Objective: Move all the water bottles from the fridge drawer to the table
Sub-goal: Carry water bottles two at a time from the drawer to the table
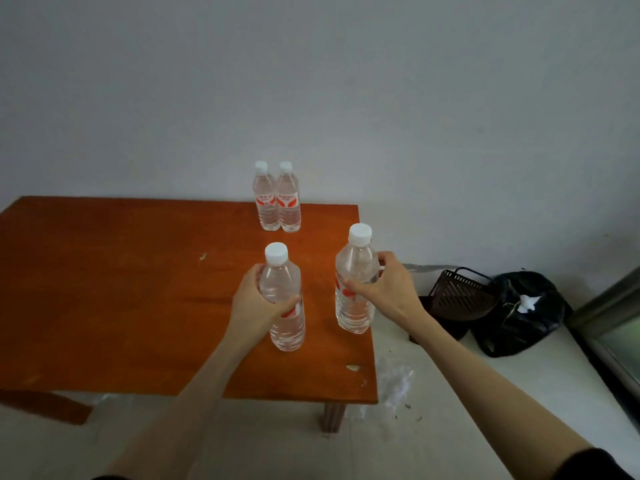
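Bottles stand upright in both hands: left hand [254, 301] grips one [282, 299] over the table [121, 289], right hand [384, 289] grips another [355, 282] at the right edge; two more [277, 199] stand touching near the far edge

left hand [258, 299]: gripping, arm extended | right hand [384, 289]: gripping, arm extended

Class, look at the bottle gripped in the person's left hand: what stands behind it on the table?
Behind the left-hand bottle, two capped bottles stand upright, side by side, near the table's far edge. Whether they touch cannot be told. The wall rises beyond them.
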`<state>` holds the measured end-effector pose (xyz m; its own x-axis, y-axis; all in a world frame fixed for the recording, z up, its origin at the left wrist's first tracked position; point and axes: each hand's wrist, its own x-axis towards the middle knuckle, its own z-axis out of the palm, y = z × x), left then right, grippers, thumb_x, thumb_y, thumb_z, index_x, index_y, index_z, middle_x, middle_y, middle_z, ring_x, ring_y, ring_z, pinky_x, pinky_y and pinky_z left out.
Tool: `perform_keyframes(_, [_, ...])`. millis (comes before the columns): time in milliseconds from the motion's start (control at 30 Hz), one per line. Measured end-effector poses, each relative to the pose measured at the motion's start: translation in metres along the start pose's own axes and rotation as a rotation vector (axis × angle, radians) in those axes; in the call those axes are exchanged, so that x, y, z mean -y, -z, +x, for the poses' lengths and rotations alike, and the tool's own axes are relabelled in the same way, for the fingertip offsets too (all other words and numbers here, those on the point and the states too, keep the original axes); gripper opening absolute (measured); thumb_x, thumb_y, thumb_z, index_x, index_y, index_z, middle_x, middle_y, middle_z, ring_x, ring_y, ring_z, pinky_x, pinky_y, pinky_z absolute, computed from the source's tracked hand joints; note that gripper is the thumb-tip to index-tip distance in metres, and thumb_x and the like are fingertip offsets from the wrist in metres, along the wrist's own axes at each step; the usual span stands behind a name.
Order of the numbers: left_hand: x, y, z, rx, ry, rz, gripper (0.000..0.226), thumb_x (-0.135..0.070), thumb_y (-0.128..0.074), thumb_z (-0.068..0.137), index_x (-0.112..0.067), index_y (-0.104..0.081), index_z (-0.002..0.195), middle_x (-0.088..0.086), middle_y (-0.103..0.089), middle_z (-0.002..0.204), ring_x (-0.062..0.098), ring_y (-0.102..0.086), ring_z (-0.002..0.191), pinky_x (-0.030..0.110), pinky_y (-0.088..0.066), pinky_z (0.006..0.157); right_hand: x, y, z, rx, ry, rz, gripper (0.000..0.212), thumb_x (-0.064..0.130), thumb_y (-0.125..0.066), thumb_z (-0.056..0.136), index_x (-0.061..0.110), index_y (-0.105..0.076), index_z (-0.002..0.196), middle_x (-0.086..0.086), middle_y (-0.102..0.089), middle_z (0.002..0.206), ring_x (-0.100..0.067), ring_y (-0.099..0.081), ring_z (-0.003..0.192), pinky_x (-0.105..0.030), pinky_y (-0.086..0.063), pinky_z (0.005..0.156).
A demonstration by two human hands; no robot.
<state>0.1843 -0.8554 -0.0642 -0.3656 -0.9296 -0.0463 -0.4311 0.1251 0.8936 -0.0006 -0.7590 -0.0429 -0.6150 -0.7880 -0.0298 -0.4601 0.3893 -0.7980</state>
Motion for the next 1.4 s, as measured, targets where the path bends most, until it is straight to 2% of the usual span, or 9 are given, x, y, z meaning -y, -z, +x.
perform_keyframes(233, [0.030, 0.005, 0.091, 0.038, 0.031, 0.009, 0.082, -0.025, -0.080, 0.068, -0.016, -0.035, 0.136, -0.002, -0.049, 0.130, 0.008, -0.044, 0.105, 0.026, -0.040, 0.084, 0.001, -0.058, 0.091, 0.020, -0.106, 0.010, 0.075, 0.044, -0.078, 0.066, 0.018, -0.041, 0.126, -0.001, -0.056, 0.123, -0.020, -0.057, 0.110, -0.039, -0.049, 0.093])
perform_keyframes(333, [0.045, 0.011, 0.138, 0.056, 0.013, 0.022, 0.077, -0.027, -0.080, 0.068, -0.018, -0.038, 0.132, -0.011, -0.046, 0.117, 0.008, -0.047, 0.103, 0.022, -0.041, 0.080, 0.006, -0.089, 0.129, 0.011, -0.137, 0.014, 0.073, 0.044, -0.078, 0.067, 0.019, -0.042, 0.125, 0.001, -0.057, 0.121, -0.016, -0.057, 0.105, -0.033, -0.049, 0.089])
perform_keyframes(500, [0.064, 0.024, 0.219, 0.088, -0.035, 0.052, 0.069, -0.035, -0.079, 0.066, -0.028, -0.043, 0.124, -0.013, -0.053, 0.115, 0.009, -0.055, 0.102, 0.023, -0.044, 0.079, 0.023, -0.138, 0.184, -0.039, -0.194, 0.074, 0.069, 0.041, -0.079, 0.067, 0.020, -0.042, 0.122, 0.003, -0.056, 0.118, -0.007, -0.052, 0.095, -0.022, -0.044, 0.081])
perform_keyframes(633, [0.064, 0.029, 0.264, 0.099, -0.062, 0.053, 0.065, -0.029, -0.080, 0.068, -0.031, -0.042, 0.121, -0.023, -0.051, 0.106, -0.003, -0.052, 0.093, 0.018, -0.042, 0.078, 0.033, -0.170, 0.222, -0.090, -0.224, 0.047, 0.074, 0.048, -0.078, 0.065, 0.022, -0.042, 0.123, 0.004, -0.058, 0.120, -0.012, -0.058, 0.103, -0.029, -0.049, 0.085])
perform_keyframes(733, [0.067, 0.027, 0.288, 0.108, -0.069, 0.048, 0.064, -0.029, -0.080, 0.067, -0.036, -0.039, 0.116, -0.028, -0.048, 0.099, -0.014, -0.048, 0.087, 0.007, -0.035, 0.072, 0.036, -0.185, 0.242, -0.119, -0.243, 0.066, 0.076, 0.046, -0.080, 0.063, 0.021, -0.042, 0.124, 0.003, -0.058, 0.120, -0.011, -0.057, 0.103, -0.026, -0.049, 0.084])
perform_keyframes(900, [0.071, 0.018, 0.314, 0.118, -0.083, 0.027, 0.072, -0.030, -0.081, 0.066, -0.029, -0.040, 0.125, -0.023, -0.045, 0.113, -0.006, -0.046, 0.098, 0.016, -0.039, 0.084, 0.039, -0.202, 0.256, -0.148, -0.252, 0.112, 0.075, 0.036, -0.083, 0.062, 0.018, -0.042, 0.122, 0.003, -0.054, 0.116, -0.010, -0.054, 0.102, -0.016, -0.044, 0.077])
perform_keyframes(1033, [0.071, 0.013, 0.325, 0.127, -0.102, 0.038, 0.083, -0.034, -0.082, 0.064, -0.022, -0.037, 0.134, -0.020, -0.038, 0.122, -0.001, -0.038, 0.114, 0.019, -0.033, 0.093, 0.042, -0.209, 0.260, -0.160, -0.238, 0.100, 0.076, 0.038, -0.083, 0.062, 0.015, -0.042, 0.122, 0.003, -0.052, 0.115, -0.005, -0.049, 0.097, -0.007, -0.036, 0.068])
perform_keyframes(1200, [0.077, 0.013, 0.336, 0.141, -0.119, 0.090, 0.085, -0.032, -0.081, 0.064, -0.020, -0.036, 0.135, -0.001, -0.041, 0.135, 0.003, -0.038, 0.115, 0.025, -0.035, 0.100, 0.042, -0.210, 0.265, -0.096, -0.206, 0.041, 0.081, 0.036, -0.079, 0.068, 0.013, -0.036, 0.133, -0.003, -0.046, 0.132, -0.011, -0.048, 0.113, -0.015, -0.038, 0.083])
perform_keyframes(1400, [0.085, 0.012, 0.329, 0.163, -0.094, 0.130, 0.085, -0.023, -0.072, 0.078, -0.022, -0.022, 0.146, 0.004, -0.030, 0.143, 0.016, -0.035, 0.132, 0.030, -0.029, 0.107, 0.034, -0.203, 0.261, 0.030, -0.149, -0.075, 0.072, 0.020, -0.069, 0.081, 0.014, -0.029, 0.140, -0.005, -0.035, 0.143, -0.019, -0.039, 0.131, -0.030, -0.036, 0.103])
